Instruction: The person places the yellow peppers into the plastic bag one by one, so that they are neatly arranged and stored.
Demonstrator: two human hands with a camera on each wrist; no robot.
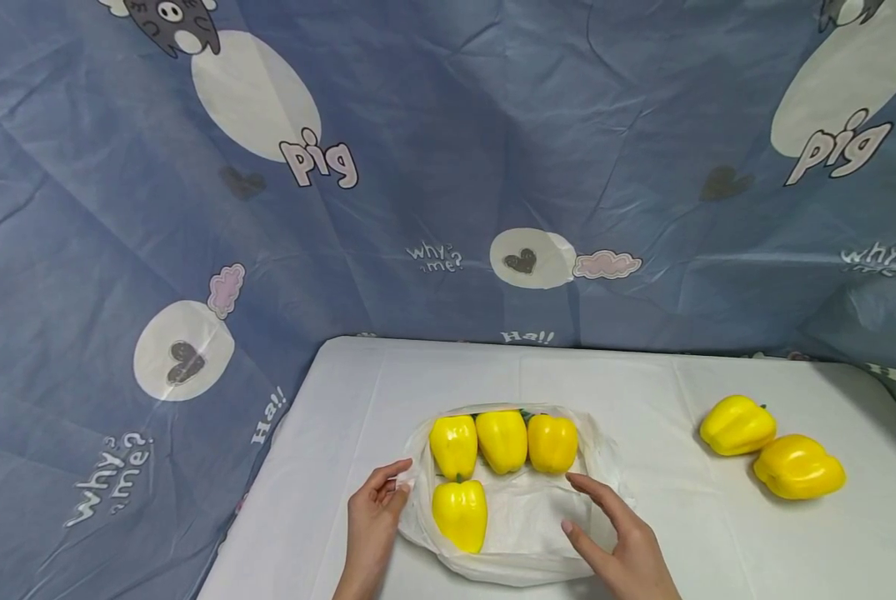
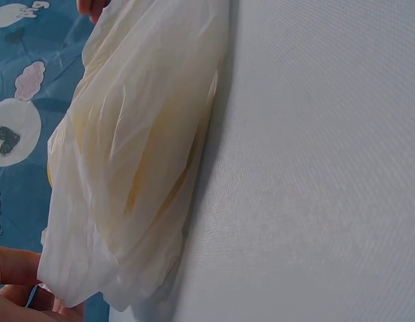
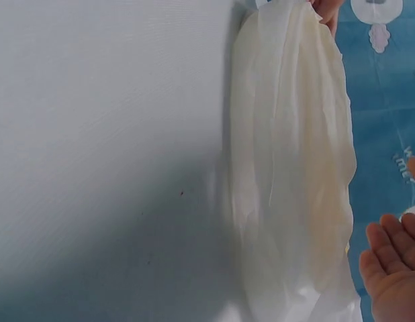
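Observation:
A white plastic bag point(image 1: 523, 568) lies on the table with its mouth spread wide and facing up. Inside, three yellow bell peppers stand in a row at the back, among them the middle one point(image 1: 502, 442), and another yellow bell pepper point(image 1: 460, 515) lies at the front left. My left hand point(image 1: 372, 521) pinches the bag's left rim between thumb and fingers; the left wrist view shows the thin film point(image 2: 137, 154) hanging from there. Over the bag's right part, my right hand point(image 1: 628, 546) hovers with thumb and fingers apart, holding nothing.
Two more yellow bell peppers, the rear one point(image 1: 738, 426) and the front one point(image 1: 798, 467), lie close together on the right of the white-covered table point(image 1: 643, 375). Behind and to the left hangs a blue patterned cloth point(image 1: 448, 167).

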